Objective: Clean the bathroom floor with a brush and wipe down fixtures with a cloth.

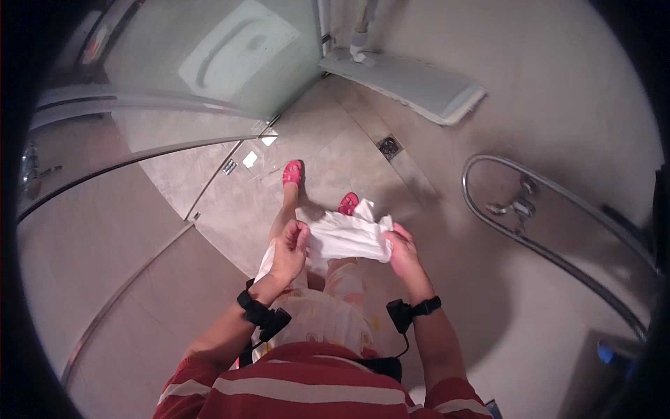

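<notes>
A white cloth (pixel 348 235) is stretched between my two hands, in front of my thighs and above the floor. My left hand (pixel 290 251) pinches its left end between thumb and fingers. Its right end is gripped by my right hand (pixel 404 250). A loose flap of the fabric sticks up near the right side, close to one pink sandal (pixel 347 202). Whether the cloth is a garment or a rag, I cannot tell. Black straps with small devices sit on both wrists.
A flat mop (pixel 403 81) leans at the far wall. The floor drain (pixel 389 147) lies ahead to the right. On the right wall hang a shower mixer tap (pixel 518 208) and its looping metal hose (pixel 473 209). A glass shower panel (pixel 220 118) stands at the left, with a metal floor track.
</notes>
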### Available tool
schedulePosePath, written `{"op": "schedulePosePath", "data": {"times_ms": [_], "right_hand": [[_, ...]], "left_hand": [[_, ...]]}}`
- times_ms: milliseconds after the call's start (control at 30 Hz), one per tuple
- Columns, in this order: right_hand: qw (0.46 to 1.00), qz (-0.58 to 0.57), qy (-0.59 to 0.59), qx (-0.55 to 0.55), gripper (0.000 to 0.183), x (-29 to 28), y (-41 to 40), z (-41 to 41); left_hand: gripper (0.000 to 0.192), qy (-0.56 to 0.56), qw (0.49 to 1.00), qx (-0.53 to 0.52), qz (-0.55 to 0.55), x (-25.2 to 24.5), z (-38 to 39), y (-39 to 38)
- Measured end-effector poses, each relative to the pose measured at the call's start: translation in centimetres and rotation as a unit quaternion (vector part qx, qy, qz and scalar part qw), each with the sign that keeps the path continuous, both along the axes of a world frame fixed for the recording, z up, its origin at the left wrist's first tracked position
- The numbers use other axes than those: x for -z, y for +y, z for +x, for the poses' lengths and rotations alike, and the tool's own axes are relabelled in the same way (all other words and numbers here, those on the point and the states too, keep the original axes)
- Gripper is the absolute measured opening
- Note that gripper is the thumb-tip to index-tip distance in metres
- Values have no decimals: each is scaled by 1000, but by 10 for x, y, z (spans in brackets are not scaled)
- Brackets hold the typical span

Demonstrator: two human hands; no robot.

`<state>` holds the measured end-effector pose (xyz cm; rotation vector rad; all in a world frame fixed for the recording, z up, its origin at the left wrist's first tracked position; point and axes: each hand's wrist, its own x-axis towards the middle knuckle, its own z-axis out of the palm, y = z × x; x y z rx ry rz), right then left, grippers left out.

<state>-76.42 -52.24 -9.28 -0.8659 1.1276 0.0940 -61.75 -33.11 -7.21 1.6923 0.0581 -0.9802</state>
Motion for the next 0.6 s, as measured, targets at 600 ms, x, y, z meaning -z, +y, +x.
{"op": "schedulePosePath", "data": {"times_ms": [600], "right_hand": [[983,-59,-46,-167,22,146,-35,80]], "left_hand": [[54,-228,898,374,-45,143,81,-69]]}}
